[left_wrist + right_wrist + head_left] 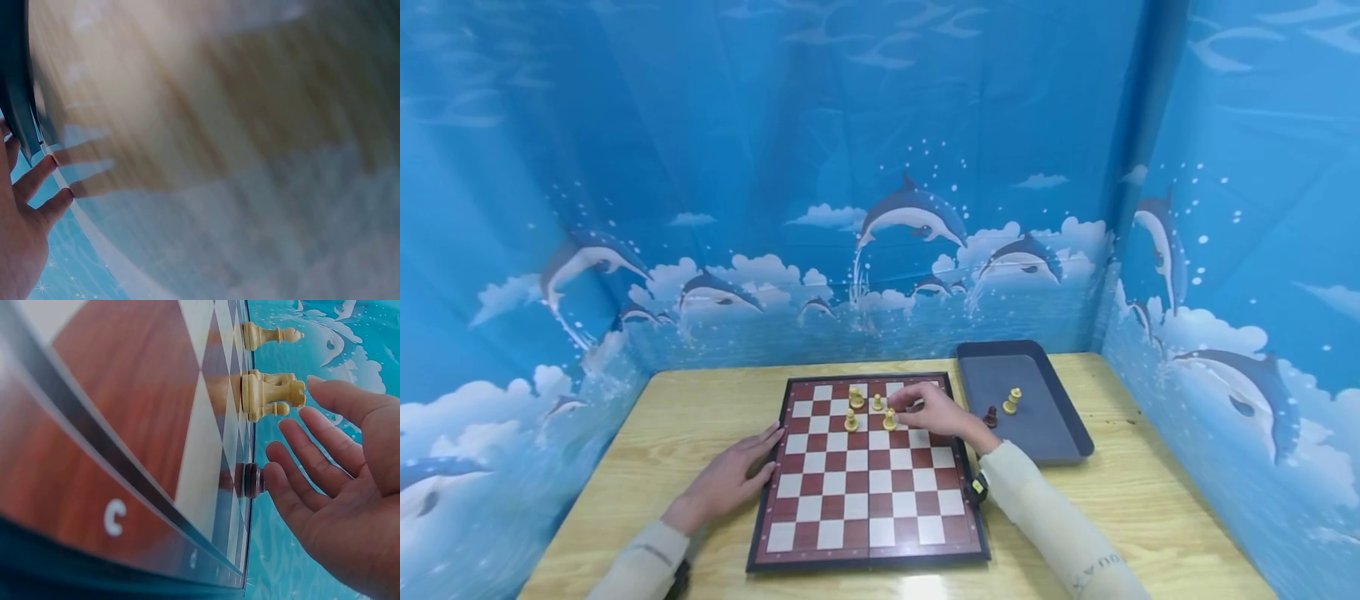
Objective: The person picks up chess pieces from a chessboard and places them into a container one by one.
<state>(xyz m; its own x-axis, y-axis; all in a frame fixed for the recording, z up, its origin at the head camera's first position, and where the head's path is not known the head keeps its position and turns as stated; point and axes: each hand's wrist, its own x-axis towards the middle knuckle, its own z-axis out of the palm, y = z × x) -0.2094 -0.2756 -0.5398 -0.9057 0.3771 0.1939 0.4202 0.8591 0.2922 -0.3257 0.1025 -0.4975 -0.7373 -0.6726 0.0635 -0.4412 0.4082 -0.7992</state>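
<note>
My right hand [934, 410] is over the far right part of the chessboard [833, 483], its thumb and fingertips right at the top of a cream rook [275, 394]. A gap shows between thumb and index finger, and the fingers are loosely bent. To the rook's left stands a cream bishop [269, 335]; a small cream pawn [877, 402] and a taller cream piece [857, 398] stand farther back. Beyond my lower fingers sits a dark red piece [253, 480], partly hidden. My left hand [730, 477] lies at the board's left edge, fingers extended onto the rim.
A dark grey tray [1060, 417] lies on the wooden table [700, 408] right of the board. Inside it are a cream chess piece [1012, 401] and a dark red one [991, 417]. A blue dolphin curtain [760, 208] hangs behind the table and at both sides.
</note>
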